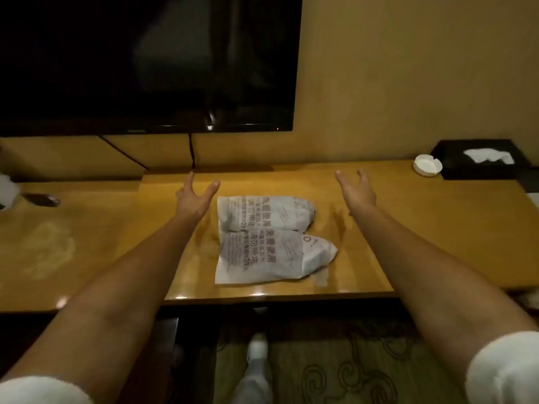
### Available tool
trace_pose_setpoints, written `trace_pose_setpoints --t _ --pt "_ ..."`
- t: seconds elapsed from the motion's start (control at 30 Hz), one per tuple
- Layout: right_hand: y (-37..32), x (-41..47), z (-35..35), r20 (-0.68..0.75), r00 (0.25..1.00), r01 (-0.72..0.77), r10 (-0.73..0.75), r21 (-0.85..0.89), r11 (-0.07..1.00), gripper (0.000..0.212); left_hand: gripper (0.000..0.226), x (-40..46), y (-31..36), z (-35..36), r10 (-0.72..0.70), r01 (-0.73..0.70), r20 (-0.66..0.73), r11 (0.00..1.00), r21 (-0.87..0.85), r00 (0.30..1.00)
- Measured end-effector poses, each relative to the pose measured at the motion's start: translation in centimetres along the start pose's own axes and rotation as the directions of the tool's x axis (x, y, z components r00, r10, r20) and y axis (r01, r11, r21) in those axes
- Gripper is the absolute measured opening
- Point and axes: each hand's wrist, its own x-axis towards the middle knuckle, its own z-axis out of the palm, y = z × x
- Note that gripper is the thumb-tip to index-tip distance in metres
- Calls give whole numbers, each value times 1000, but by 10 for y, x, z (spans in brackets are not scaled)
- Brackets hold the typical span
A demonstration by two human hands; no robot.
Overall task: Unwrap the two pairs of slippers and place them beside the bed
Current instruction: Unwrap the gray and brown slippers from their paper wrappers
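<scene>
The head view looks down along two bare forearms stretched out over a glossy wooden desk (pixel 408 228). The left hand (pixel 194 196) hovers above the desk just left of the far wrapped slipper pack (pixel 265 212), its fingers spread wide and nothing in its grasp. The right hand (pixel 357 191) hovers further off, well to the right of the packs, also with fingers apart and holding nothing. The two packs lie side by side near the middle of the desk, touching along their long edges: the far one sits behind the near wrapped slipper pack (pixel 271 258), which reaches close to the desk's near edge. Both are in white wrappers printed with dark characters, and both are unopened. On the wall at the far side hangs a dark television (pixel 145 62), with a cable (pixel 191 150) dropping from it to the desk. At the far right of the desk stand a white ashtray (pixel 428 166) and, just beside it, a black tissue box (pixel 478 164) with a white tissue sticking out. White cuffs show at both forearms at the near edge, and below the desk a foot in a white shoe (pixel 258 346) stands on patterned carpet (pixel 335 368).
</scene>
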Motion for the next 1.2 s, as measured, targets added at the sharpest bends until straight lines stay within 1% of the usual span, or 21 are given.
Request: trace_pose_setpoints --t 0.07,0.1,0.17,0.23,0.3,0.33,0.43,0.53,0.6,0.67,0.73,0.83,0.9,0.97,1.0,1.03,1.07,1.1,1.13,1.17,1.2 --pt "10 29 27 -45 990 -133 136 65 989 88 115 44 -9 22 -168 175 93 982 -72 981" --pt "18 21 28 -14 986 -166 168 103 981 86 114 39 -15 25 -205 220 147 971 -97 968" --pt "33 38 52 10 969 -248 249 123 961 83 106 67 -25 52 -286 321 251 941 -109 925" --pt "36 41 67 94 956 -289 277 148 946 83 100 75 -26 68 -286 312 265 948 -60 921" --pt "32 46 84 201 925 -361 323 195 912 88 101 87 -23 81 -306 309 268 951 33 914" --pt "29 48 94 236 910 -382 340 166 909 89 101 95 -25 86 -337 332 292 941 69 895" --pt "25 57 113 267 901 -375 342 82 923 92 87 107 -25 95 -341 337 337 939 71 878" --pt "15 60 121 326 881 -386 343 73 920 74 76 120 -33 97 -372 395 352 919 7 859" --pt "3 63 121 318 899 -355 303 123 927 60 77 133 -45 100 -376 417 371 908 -35 849" --pt "-15 58 117 327 914 -302 242 149 942 51 75 117 -29 83 -361 414 350 906 -87 864" --pt "-37 51 106 342 921 -257 185 178 950 44 60 98 -9 67 -306 372 356 919 -133 883" --pt "-68 33 85 378 922 -164 81 194 967 27 38 73 2 38 -206 262 312 953 -149 927" --pt "-85 17 68 401 916 -94 7 196 976 23 43 55 10 21 -125 142 263 989 -44 957" --pt "-91 -12 45 417 906 -21 -69 208 978 21 59 14 16 3 72 -91 121 983 157 990" --pt "-97 -18 41 411 909 -12 -70 194 981 19 63 2 25 0 199 -206 55 962 179 978" --pt "-97 -34 28 409 908 15 -93 189 982 17 62 -29 35 -5 323 -321 12 935 149 946" --pt "-99 -52 17 410 905 40 -112 181 983 14 60 -60 45 -9 391 -391 14 917 83 920" --pt "-106 -58 16 411 906 44 -104 153 987 13 61 -73 59 -9 408 -410 68 912 18 911" --pt "-103 -78 5 416 902 64 -117 140 988 14 67 -106 66 -6 433 -439 141 898 10 890" --pt "-98 -101 -7 423 896 91 -137 127 988 17 78 -137 69 -1 468 -493 203 864 98 860" --pt "-99 -115 -12 426 893 100 -142 120 988 19 91 -151 74 5 491 -546 252 801 247 834"
